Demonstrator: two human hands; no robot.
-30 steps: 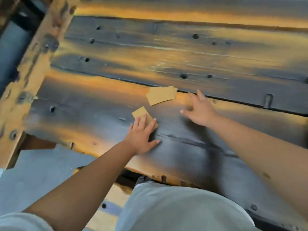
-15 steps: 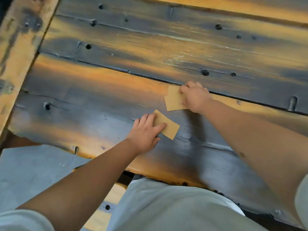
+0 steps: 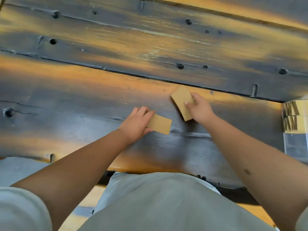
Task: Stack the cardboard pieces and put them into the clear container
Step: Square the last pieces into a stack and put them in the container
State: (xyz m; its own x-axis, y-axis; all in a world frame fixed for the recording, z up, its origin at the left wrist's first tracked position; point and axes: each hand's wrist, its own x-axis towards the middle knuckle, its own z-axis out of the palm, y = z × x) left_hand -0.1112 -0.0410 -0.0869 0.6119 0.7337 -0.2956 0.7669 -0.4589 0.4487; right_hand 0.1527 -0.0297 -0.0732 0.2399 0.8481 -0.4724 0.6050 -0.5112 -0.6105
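Both hands [image 3: 136, 123] [image 3: 200, 108] outstretched, gripping cardboard pieces [image 3: 160, 124] [image 3: 182, 102]

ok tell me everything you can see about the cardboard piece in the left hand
The cardboard piece is a flat, plain tan rectangle with straight edges and square corners, unmarked on the face that shows. The left hand grips one short end, fingers over the top and thumb at its near edge, so that end is hidden. The free end points toward the right hand without touching it or its own piece. It sits low over the dark, worn wooden table; whether it touches the table is unclear.
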